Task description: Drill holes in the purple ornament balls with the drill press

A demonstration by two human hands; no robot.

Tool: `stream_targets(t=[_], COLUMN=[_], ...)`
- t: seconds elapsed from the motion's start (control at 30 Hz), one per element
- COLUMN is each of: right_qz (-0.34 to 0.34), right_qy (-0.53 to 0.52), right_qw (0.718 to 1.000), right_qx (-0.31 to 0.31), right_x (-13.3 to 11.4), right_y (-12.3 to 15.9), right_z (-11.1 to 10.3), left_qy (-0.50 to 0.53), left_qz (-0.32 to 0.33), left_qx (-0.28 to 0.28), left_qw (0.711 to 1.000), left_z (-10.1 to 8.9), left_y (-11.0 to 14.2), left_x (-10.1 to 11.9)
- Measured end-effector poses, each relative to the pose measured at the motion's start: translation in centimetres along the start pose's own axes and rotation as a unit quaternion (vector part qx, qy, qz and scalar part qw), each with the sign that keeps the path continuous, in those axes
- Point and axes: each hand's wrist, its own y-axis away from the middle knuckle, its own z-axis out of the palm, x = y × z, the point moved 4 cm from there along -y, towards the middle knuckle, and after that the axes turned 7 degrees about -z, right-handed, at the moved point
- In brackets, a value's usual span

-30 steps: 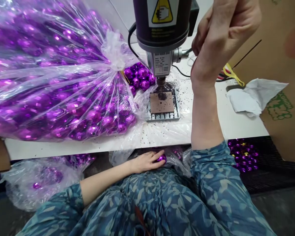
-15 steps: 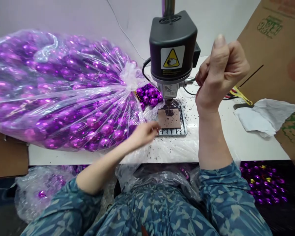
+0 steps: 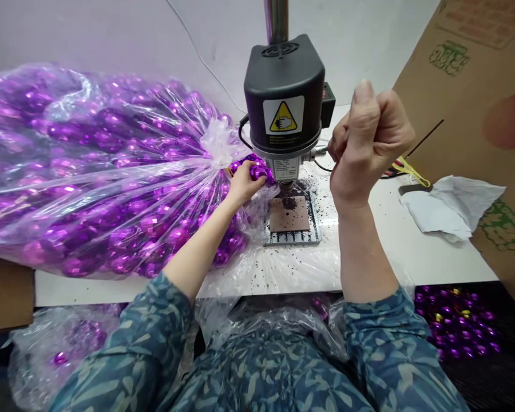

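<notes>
My right hand (image 3: 369,146) is closed in a fist round the feed lever (image 3: 320,151) of a small black drill press (image 3: 283,86); the lever's end is hidden in it. My left hand (image 3: 245,183) reaches into a pile of shiny purple baubles (image 3: 261,171) left of the drill, thumb and fingers apart among them. Whether its hidden fingertips touch one is hard to see. Below the chuck (image 3: 286,186), a brown square board (image 3: 289,214) with a small hole and dark shavings lies on the slotted metal base (image 3: 292,237); no bauble shows on it.
A big clear bag (image 3: 111,183) full of purple baubles fills the table's left side. White paper (image 3: 448,209) and yellow-handled pliers (image 3: 412,171) lie at right beside a large cardboard box (image 3: 484,74). More baubles (image 3: 459,320) sit below the table edge. Shavings litter the white table (image 3: 381,257).
My left hand has moved from the front of the board up and left to the bauble pile. My right hand stays on the lever. The whole view has shifted slightly.
</notes>
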Motion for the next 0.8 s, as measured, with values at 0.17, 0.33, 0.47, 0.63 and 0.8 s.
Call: stream_targets(t=[0.17, 0.33, 0.47, 0.63, 0.8], right_qz=[0.013, 0.023, 0.020, 0.024, 0.029], right_qy=[0.012, 0.037, 0.051, 0.042, 0.052], right_qw=[1.000, 0.999, 0.998, 0.999, 0.998], right_qx=[-0.008, -0.012, -0.018, -0.021, -0.020], right_x=[0.2, 0.1, 0.1, 0.2, 0.2], right_y=[0.1, 0.1, 0.1, 0.1, 0.2], right_z=[-0.1, 0.0, 0.0, 0.0, 0.0], left_qy=[0.345, 0.384, 0.340, 0.289, 0.244], left_qz=[-0.114, -0.129, -0.074, -0.028, -0.005], left_qx=[-0.141, -0.175, -0.088, -0.062, -0.040], left_qw=[0.921, 0.897, 0.933, 0.955, 0.969], left_z=[-1.5, 3.3, 5.9, 6.9, 7.2], left_y=[7.9, 11.4, 9.2, 7.5, 7.6], left_x=[-0.1, -2.5, -4.0, -4.1, -3.3])
